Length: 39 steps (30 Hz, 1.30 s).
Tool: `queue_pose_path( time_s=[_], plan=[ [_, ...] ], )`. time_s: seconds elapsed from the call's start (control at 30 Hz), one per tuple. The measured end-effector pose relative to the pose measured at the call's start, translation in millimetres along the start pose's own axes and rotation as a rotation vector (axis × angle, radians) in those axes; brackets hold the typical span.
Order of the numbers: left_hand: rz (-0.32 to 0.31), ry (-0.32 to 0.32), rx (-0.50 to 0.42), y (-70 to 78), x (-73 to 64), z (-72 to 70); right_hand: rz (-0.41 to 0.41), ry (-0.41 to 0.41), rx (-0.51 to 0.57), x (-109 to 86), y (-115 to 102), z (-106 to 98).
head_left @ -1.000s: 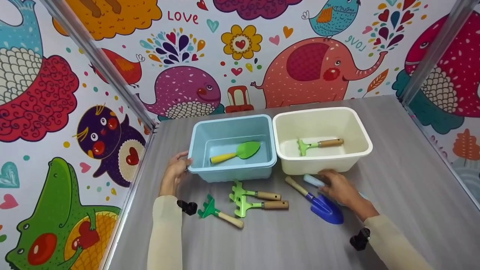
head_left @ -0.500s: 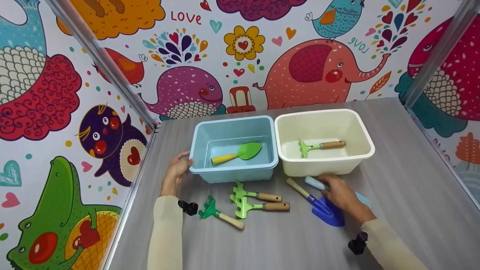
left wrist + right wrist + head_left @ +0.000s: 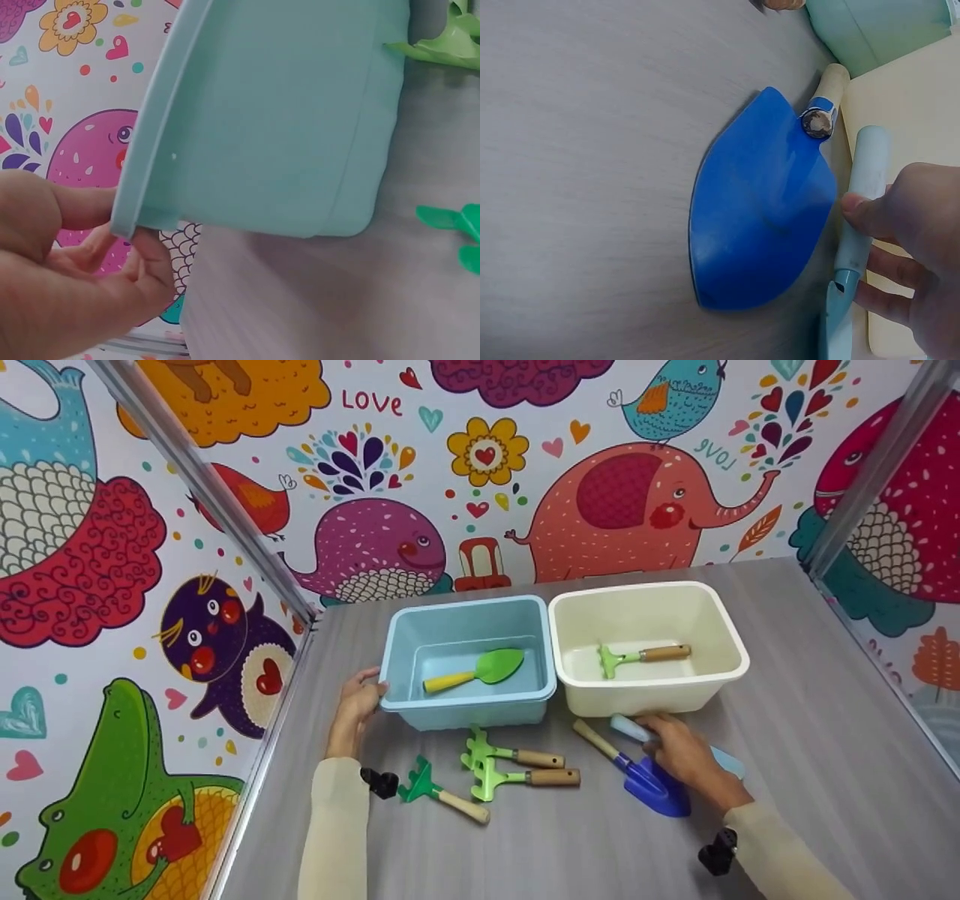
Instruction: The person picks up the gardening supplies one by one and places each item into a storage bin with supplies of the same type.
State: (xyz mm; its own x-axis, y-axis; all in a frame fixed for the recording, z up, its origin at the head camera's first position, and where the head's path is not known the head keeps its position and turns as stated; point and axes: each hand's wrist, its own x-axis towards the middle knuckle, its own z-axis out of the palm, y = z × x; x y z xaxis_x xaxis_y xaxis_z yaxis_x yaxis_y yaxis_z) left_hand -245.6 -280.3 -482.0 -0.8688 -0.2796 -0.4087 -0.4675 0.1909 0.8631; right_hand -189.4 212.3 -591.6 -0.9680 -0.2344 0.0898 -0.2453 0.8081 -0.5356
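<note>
My left hand (image 3: 355,708) grips the rim of the light-blue tub (image 3: 472,711) at its front left corner, thumb and fingers pinching the edge in the left wrist view. A green trowel (image 3: 498,665) with a yellow handle lies inside that tub. In front of the cream tub (image 3: 645,697), my right hand (image 3: 684,751) holds a pale-blue trowel (image 3: 870,161) by its handle, thumb on one side and fingers on the other. Part of its blade shows beyond the hand in the head view. Close beside it lies a dark-blue trowel (image 3: 656,787) with a wooden handle.
Inside the cream tub is a light-green hand rake (image 3: 645,655). Two more light-green rakes (image 3: 536,778) and a darker green rake (image 3: 444,793) lie on the grey table (image 3: 525,855) before the blue tub. Printed wall panels (image 3: 480,405) enclose the back and sides.
My right hand has shifted slightly, and more of the pale-blue trowel's blade shows to its right. My left hand keeps its grip on the tub rim.
</note>
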Motion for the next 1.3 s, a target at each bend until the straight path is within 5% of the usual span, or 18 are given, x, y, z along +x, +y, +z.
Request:
queue_pose_path(
  time_s=[1.0,1.3],
  plan=[
    [0.015,-0.021,-0.049,-7.0,3.2,-4.0,-0.215,0.101,-0.087,-2.2,-45,-18],
    [0.038,-0.037,-0.064,-6.4,4.1,-0.8,-0.338,0.183,-0.208,-0.8,-61,-30]
  ],
)
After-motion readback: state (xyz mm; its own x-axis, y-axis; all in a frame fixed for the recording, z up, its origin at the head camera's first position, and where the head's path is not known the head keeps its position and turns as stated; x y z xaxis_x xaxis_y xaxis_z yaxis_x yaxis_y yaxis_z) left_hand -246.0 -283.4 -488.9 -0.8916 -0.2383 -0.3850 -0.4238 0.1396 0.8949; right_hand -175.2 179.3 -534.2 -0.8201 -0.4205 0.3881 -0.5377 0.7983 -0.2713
